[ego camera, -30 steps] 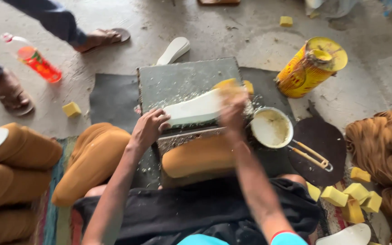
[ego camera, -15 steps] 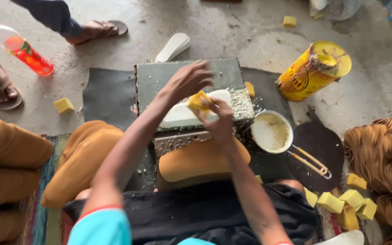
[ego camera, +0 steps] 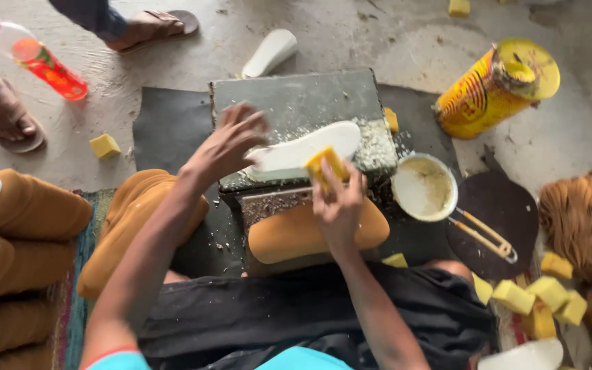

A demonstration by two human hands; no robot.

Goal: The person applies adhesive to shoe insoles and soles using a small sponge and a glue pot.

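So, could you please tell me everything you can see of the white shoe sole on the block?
The white shoe sole is flat, smooth and elongated, foam-like, lying slantwise across the grey block amid pale crumbs. The left hand presses its heel end; the right hand holds a yellow sponge against its near edge.

A yellow can (ego camera: 498, 85) lies tilted on the floor beside a small pan of paste (ego camera: 423, 188). A red bottle (ego camera: 48, 65) lies near sandalled feet (ego camera: 8, 116). Yellow sponge cubes (ego camera: 546, 294) cluster at lower right.
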